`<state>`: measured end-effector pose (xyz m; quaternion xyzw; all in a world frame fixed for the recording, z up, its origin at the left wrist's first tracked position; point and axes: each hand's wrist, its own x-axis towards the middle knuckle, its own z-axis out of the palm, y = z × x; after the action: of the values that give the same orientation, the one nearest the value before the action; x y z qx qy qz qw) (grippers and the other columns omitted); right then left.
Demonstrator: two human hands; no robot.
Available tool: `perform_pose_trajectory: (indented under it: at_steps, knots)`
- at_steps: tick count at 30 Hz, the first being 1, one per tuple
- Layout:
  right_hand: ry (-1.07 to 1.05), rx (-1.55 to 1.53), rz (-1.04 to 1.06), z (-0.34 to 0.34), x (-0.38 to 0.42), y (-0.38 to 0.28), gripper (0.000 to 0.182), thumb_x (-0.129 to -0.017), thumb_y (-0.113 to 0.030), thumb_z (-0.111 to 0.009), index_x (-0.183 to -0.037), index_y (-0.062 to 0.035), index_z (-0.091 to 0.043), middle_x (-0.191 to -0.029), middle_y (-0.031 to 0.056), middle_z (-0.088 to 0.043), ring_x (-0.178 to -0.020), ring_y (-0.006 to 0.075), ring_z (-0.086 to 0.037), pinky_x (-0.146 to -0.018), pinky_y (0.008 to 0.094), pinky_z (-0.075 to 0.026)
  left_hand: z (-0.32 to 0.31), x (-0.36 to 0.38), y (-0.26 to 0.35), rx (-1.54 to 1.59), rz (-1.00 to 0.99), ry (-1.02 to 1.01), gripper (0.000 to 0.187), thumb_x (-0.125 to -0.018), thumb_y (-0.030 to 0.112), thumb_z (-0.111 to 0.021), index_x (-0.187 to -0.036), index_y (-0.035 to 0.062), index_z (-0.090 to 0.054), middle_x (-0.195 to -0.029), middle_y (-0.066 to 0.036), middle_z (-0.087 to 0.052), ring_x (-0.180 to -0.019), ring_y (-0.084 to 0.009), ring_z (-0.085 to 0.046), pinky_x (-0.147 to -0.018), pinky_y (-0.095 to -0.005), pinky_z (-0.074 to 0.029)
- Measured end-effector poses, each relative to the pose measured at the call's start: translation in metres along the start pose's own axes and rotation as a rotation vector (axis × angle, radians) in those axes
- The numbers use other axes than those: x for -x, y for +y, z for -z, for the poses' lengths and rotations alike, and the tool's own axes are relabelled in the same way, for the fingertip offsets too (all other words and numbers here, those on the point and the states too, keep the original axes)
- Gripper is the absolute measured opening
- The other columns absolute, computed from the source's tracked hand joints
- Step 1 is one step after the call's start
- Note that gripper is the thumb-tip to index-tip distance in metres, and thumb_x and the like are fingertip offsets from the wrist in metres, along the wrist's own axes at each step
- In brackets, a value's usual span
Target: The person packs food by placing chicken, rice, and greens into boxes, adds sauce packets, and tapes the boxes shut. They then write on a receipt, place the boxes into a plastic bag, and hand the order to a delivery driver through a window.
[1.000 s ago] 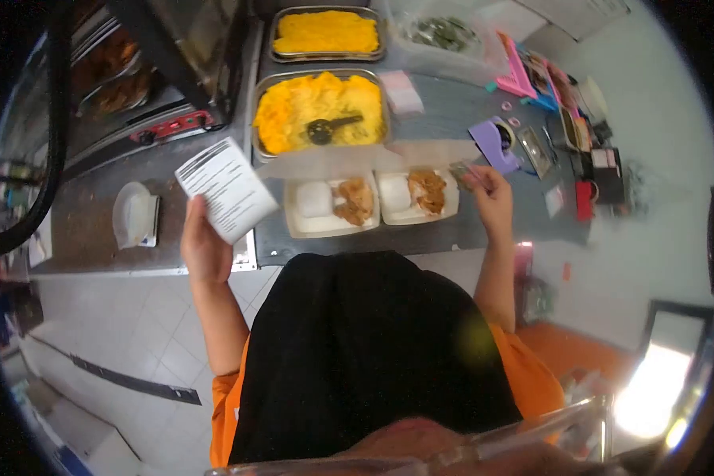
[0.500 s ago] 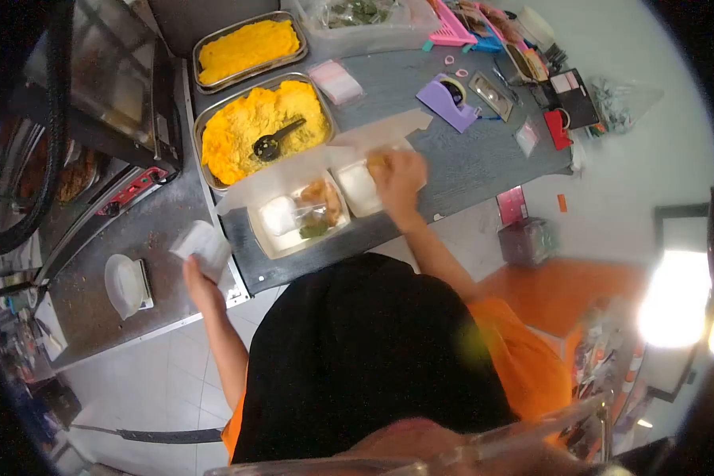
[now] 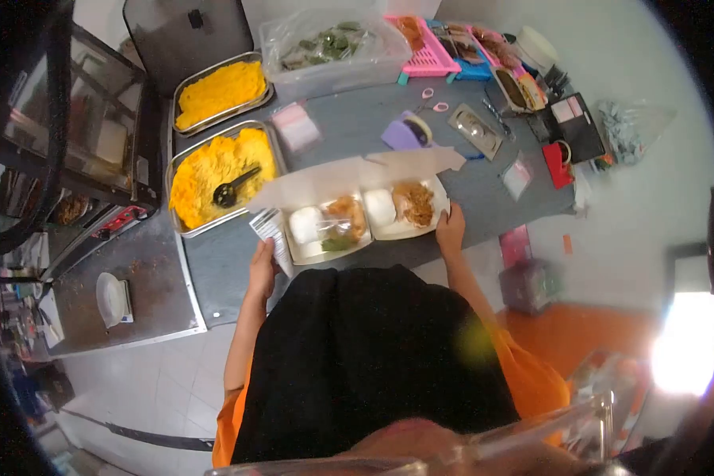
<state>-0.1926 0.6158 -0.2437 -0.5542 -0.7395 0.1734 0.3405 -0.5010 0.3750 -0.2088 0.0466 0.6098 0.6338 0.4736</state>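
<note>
Two open food boxes stand side by side at the counter's front edge. The left box holds a white mound, brown pieces and something green under clear wrap; the right box holds a white mound and shredded brown food. My left hand is closed on a white printed packet beside the left box. At the right box's outer edge, my right hand grips its side. Behind and left of the boxes, a tray of yellow food has a black scoop resting in it.
A second yellow-food tray, a clear bin with leaves and a pink basket line the back. A purple tape dispenser, pink-handled scissors and a red item lie to the right. A white bowl stands at left.
My right hand has left the inside of the right box for its outer side, and brown food now shows there. My left hand has brought the packet right to the left box. The view has shifted.
</note>
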Motion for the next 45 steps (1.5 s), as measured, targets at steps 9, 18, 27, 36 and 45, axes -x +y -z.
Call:
perform_pose_trajectory:
  at_steps: [9,18,27,36,45]
  knots:
    - [0.132,-0.181,-0.005,0.087,-0.124,0.067,0.023,-0.088,-0.019,-0.042,-0.093,0.0008,-0.052,-0.079,0.0115,-0.054,-0.074,0.0212,-0.050,-0.070,0.0306,-0.040,-0.166,0.030,0.099,0.335,-0.445,0.154,0.032,-0.089,0.024,-0.040,-0.110,0.0010,-0.044,-0.103,-0.007,-0.053,-0.091,-0.0150,-0.054,-0.074,-0.0278,-0.046]
    - [-0.161,-0.210,0.424,0.043,-0.380,0.024,0.017,-0.081,-0.014,-0.054,-0.093,-0.0027,-0.054,-0.086,0.0104,-0.054,-0.077,0.0182,-0.052,-0.069,0.0264,-0.041,-0.263,0.003,0.144,0.274,-0.301,-0.155,0.034,-0.090,0.025,-0.038,-0.113,0.0001,-0.042,-0.105,-0.009,-0.053,-0.095,-0.0168,-0.053,-0.079,-0.0287,-0.044]
    - [-0.351,-0.095,0.795,-0.084,-0.494,0.002,0.018,-0.074,-0.011,-0.058,-0.090,-0.0011,-0.057,-0.088,0.0115,-0.054,-0.079,0.0228,-0.053,-0.071,0.0301,-0.043,-0.290,-0.027,0.164,0.305,-0.249,-0.126,0.034,-0.090,0.025,-0.037,-0.112,-0.0006,-0.041,-0.105,-0.011,-0.053,-0.095,-0.0174,-0.053,-0.080,-0.0293,-0.043]
    - [-0.864,-0.031,0.486,-0.141,-0.479,-0.035,0.058,-0.066,-0.030,-0.069,-0.110,0.0027,-0.048,-0.099,0.0189,-0.057,-0.090,0.0217,-0.057,-0.073,0.0314,-0.045,-0.277,-0.042,0.153,0.307,-0.229,0.001,0.033,-0.090,0.025,-0.037,-0.110,-0.0011,-0.044,-0.106,-0.012,-0.051,-0.099,-0.0198,-0.049,-0.085,-0.0326,-0.039]
    - [-0.320,0.120,0.537,-0.203,-0.502,-0.020,0.063,-0.059,-0.030,-0.072,-0.110,-0.0032,-0.049,-0.107,0.0185,-0.050,-0.102,0.0310,-0.046,-0.085,0.0388,-0.038,-0.238,-0.036,0.128,0.376,-0.250,0.181,0.039,-0.089,0.023,-0.037,-0.118,-0.0021,-0.038,-0.116,-0.013,-0.047,-0.106,-0.0226,-0.046,-0.091,-0.0345,-0.036]
